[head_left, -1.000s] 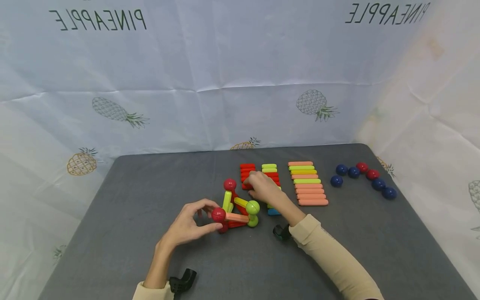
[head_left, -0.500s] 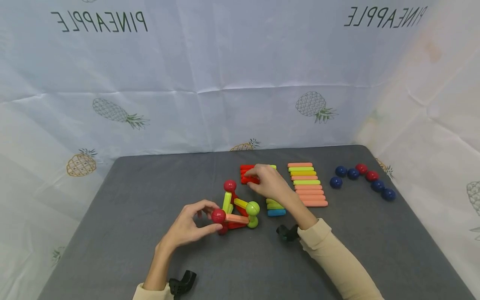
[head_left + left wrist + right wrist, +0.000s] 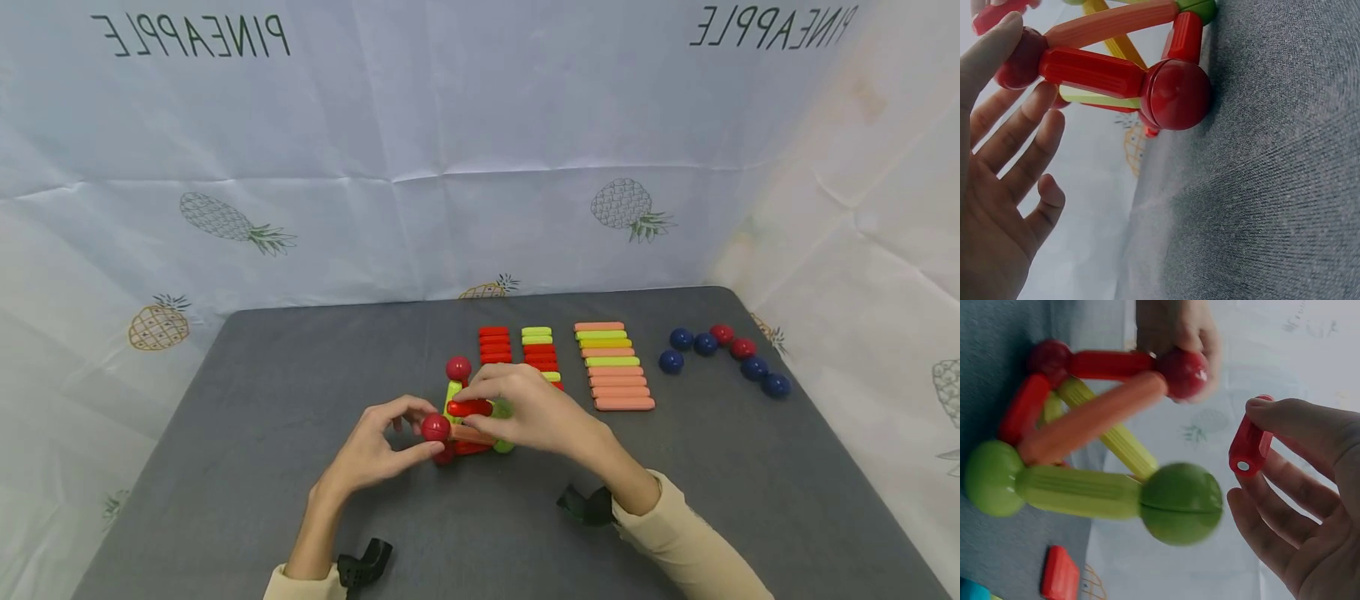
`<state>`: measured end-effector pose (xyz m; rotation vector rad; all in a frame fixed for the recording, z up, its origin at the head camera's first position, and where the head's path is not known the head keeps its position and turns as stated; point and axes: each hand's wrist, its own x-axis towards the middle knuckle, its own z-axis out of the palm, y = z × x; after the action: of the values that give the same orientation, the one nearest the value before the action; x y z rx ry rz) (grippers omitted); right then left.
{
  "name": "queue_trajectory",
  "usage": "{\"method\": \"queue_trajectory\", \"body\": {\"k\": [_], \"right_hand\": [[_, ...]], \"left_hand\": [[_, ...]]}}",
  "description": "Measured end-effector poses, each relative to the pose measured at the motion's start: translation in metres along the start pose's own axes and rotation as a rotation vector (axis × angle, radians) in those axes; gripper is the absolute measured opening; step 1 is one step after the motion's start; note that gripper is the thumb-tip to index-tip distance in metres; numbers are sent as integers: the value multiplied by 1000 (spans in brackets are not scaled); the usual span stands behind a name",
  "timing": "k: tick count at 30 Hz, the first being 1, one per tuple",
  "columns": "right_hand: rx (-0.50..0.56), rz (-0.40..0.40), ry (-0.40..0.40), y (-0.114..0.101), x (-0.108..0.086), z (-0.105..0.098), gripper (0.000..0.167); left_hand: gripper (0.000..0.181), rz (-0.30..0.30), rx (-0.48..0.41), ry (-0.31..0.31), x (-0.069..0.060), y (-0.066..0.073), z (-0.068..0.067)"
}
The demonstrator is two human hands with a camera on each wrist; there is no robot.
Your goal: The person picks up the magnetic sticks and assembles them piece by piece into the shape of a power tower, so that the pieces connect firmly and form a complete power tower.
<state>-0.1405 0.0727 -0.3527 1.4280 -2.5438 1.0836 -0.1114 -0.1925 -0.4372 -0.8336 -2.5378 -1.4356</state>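
A frame of magnetic rods and balls stands on the table, its salmon rod (image 3: 472,435) in front. My left hand (image 3: 382,442) holds the frame's upper red ball (image 3: 436,427) between thumb and fingers. In the left wrist view, a red rod (image 3: 1094,72) joins this ball to a lower red ball (image 3: 1179,95) on the table. My right hand (image 3: 543,417) pinches a short red magnetic rod (image 3: 470,407) above the frame. The right wrist view shows the rod's round metal end, apart from the upper green ball (image 3: 1182,503). The right hand partly hides the frame in the head view.
Short red rods (image 3: 495,340) lie behind the frame, beside a column of mixed short rods (image 3: 540,350). Farther right lies a column of longer salmon and yellow rods (image 3: 617,382). Several blue balls (image 3: 706,344) and red balls (image 3: 742,348) sit at the back right.
My right hand has taken a red rod from the short rods and brought it left and nearer, over the frame. The left hand stays at the red ball.
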Motion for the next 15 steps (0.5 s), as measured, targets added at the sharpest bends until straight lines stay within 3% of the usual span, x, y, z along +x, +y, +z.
{"method": "queue_trajectory", "body": {"k": [6, 15], "right_hand": [[-89, 25, -55, -1, -2, 11, 27], [-197, 41, -63, 0, -4, 18, 25]], "left_hand": [[34, 12, 1, 0, 0, -1, 0], [34, 11, 8, 0, 0, -1, 0]]}}
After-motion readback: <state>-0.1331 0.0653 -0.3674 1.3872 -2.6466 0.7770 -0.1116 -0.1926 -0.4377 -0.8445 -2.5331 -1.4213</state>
